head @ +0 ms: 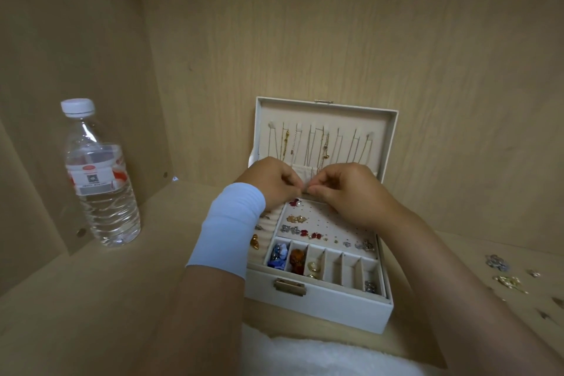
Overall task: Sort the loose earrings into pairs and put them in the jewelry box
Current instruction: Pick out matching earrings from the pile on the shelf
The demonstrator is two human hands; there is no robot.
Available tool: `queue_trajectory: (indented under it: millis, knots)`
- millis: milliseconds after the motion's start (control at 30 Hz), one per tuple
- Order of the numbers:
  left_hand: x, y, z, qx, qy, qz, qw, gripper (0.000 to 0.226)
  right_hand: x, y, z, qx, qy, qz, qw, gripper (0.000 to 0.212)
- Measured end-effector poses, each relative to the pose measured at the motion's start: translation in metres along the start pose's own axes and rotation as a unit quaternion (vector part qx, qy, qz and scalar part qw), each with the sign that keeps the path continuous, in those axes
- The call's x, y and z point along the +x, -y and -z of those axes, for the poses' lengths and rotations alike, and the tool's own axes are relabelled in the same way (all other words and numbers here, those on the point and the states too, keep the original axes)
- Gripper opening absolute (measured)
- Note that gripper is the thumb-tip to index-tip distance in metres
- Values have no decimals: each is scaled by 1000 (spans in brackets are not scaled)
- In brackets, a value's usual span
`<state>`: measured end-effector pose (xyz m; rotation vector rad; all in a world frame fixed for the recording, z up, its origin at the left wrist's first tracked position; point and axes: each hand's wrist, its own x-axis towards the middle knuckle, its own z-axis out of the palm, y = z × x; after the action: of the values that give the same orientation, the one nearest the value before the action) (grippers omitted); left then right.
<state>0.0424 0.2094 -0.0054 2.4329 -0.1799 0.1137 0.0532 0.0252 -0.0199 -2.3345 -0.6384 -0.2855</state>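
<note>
A pale wood-grain alcove (305, 24) closes in on three sides, and its matching flat shelf (91, 299) carries everything.

Both forearms reach forward over the open white leatherette jewelry box (335, 311). The left hand (271, 180), its wrist wrapped in a smooth pale-blue sleeve (229, 229), and the bare right hand (345, 189) meet above the box's rear edge, in front of the raised lid (384, 143). On both hands the fingers are curled, and thumb and forefinger tips close together on one tiny item (306, 189), too small to make out.

Thin gold chain necklaces (308, 143) hang inside the cream-lined lid. Below the hands, a cream perforated panel (332, 223) holds gold, silver and red stud earrings (294, 219). The front row of narrow compartments (348, 265) contains blue, amber, gold and silver pieces. A brass clasp (290, 287) sits on the front wall.

Loose silver and gold earrings (497, 262) lie scattered on the shelf well to the right of the box. A clear ribbed plastic water bottle (97, 180) with a white cap stands upright at left. Fluffy white fabric (320, 357) shows at the bottom edge.
</note>
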Motion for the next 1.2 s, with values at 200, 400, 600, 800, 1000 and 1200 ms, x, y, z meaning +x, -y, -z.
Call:
queue_trajectory:
  millis: [200, 400, 600, 800, 1000, 1200]
  knots:
    - [2, 2, -6, 40, 19, -2, 999, 10, 1, -3, -3, 1, 0, -10, 1000, 9]
    - [0, 2, -1, -14, -7, -12, 1000, 7, 2, -1, -6, 32, -53, -56, 997, 14]
    - [-3, -4, 4, -131, -37, -58, 989, 10, 5, 13, -2, 195, -81, -139, 968, 28]
    - [-3, -4, 5, -197, -98, -61, 974, 6, 1, 17, 10, 349, 0, -141, 927, 12]
    - [-6, -14, 3, -266, -107, -40, 957, 5, 1, 21, 13, 310, -80, -64, 945, 13]
    - [-7, -14, 5, -273, -77, -32, 959, 7, 0, 20, 14, 240, -105, 10, 965, 13]
